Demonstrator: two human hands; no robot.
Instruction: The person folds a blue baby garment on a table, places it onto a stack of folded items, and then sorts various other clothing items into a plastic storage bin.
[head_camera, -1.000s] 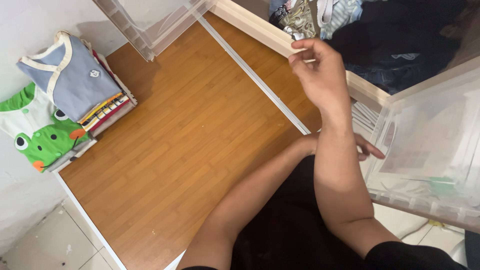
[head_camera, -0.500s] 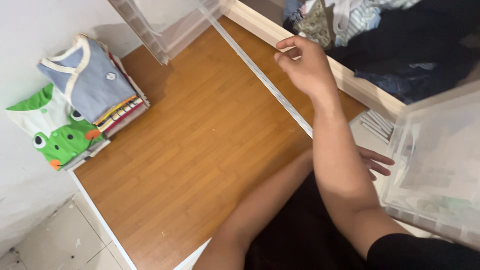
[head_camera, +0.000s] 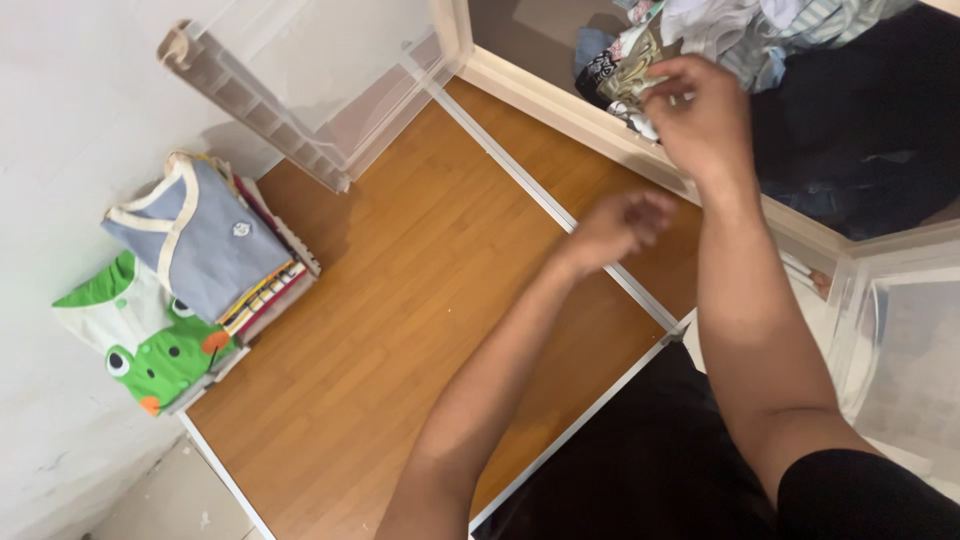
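— Where is your right hand (head_camera: 705, 115)?
— Upper right of the frame, fingers pinched on a patterned garment (head_camera: 625, 75) in the clothes heap (head_camera: 800, 60); your left hand (head_camera: 615, 225) hovers loosely curled, holding nothing.
— Risks?
— Neighbouring clothes may drag out with it. The folded stack (head_camera: 195, 265) sits mid-left on the wooden board (head_camera: 420, 300), a clear bin (head_camera: 300, 80) above.

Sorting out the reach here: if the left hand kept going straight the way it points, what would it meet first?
Probably the pale wooden rail just beyond the left hand, then the heap of loose clothes behind it that the right hand is touching. Depth is unclear.
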